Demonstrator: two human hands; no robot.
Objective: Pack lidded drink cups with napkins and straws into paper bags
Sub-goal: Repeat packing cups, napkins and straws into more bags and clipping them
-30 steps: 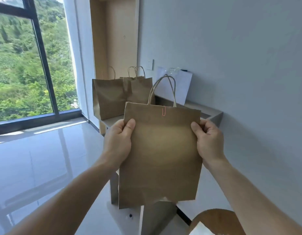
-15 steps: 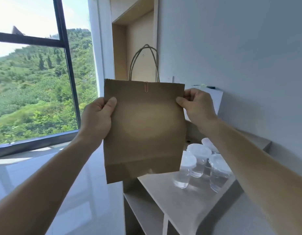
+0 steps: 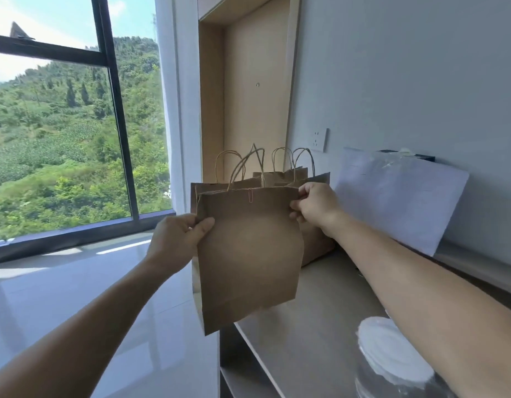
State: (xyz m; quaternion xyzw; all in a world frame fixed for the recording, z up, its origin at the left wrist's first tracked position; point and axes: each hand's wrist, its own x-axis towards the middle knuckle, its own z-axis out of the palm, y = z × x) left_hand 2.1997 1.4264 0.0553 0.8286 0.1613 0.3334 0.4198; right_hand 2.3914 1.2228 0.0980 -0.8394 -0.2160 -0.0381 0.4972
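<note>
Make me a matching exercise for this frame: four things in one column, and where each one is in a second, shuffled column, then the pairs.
Things:
1. held paper bag
2. lidded cup
3. white sheet
4. paper clip

Places:
a. leaning against the wall
b. gripped at its sides by the left hand and the right hand
c. on the top edge of the bag
d. on the counter, nearest the camera

Pairs: 1-b, 2-d, 3-a, 4-c
</note>
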